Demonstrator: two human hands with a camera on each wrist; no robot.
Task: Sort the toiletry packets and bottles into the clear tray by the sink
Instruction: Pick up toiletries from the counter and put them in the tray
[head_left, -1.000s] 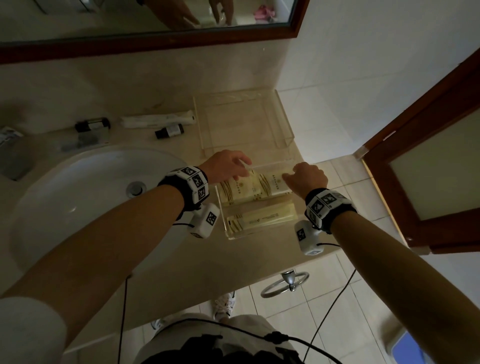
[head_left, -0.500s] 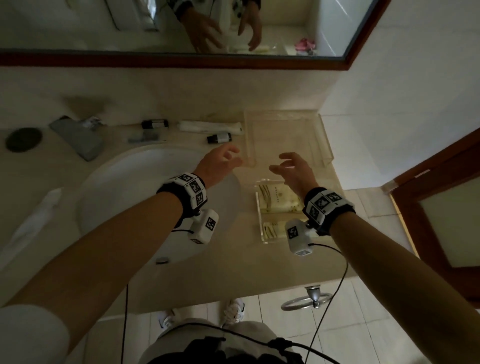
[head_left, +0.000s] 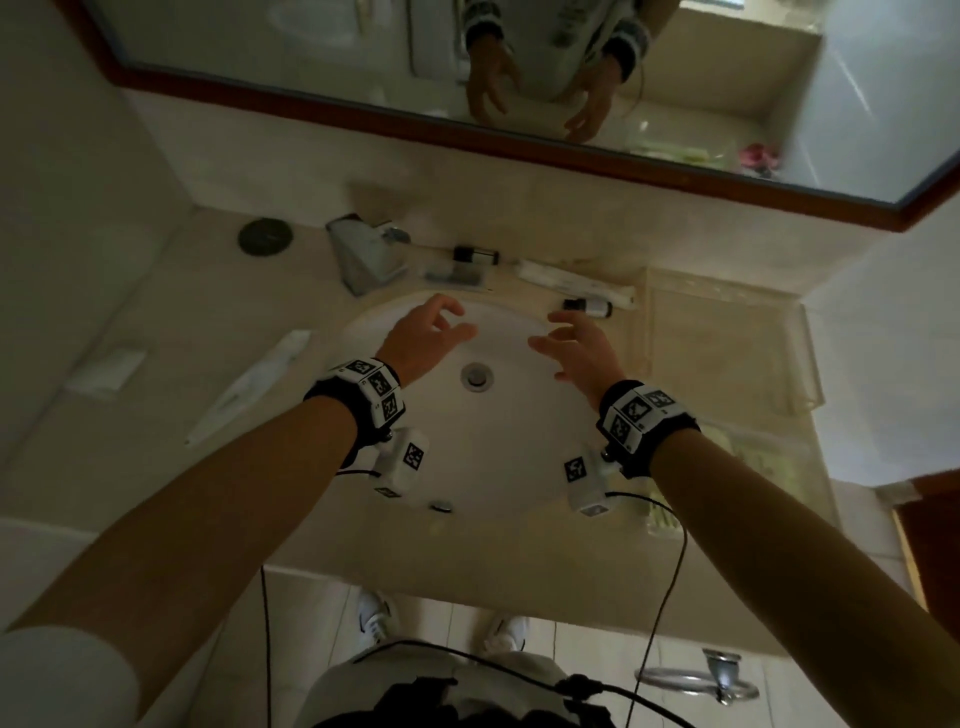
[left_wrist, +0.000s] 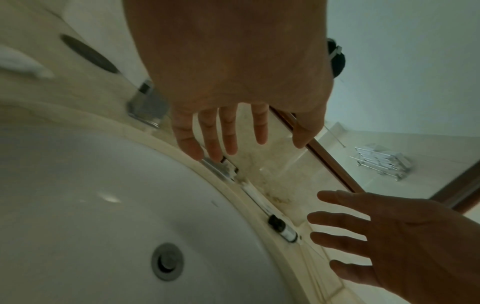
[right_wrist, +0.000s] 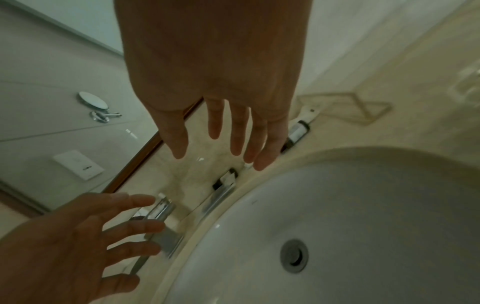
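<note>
Hands hover empty, fingers spread, over the sink; better pinch each bottle, frame centre, across its body.

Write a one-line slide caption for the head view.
Both empty hands, left hand and right hand, hover over the sink, bottles behind.

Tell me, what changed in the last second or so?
Both hands left the clear tray and swung left over the sink. The left hand and right hand are now open, holding nothing. The small bottles behind the basin lie where they were.
</note>
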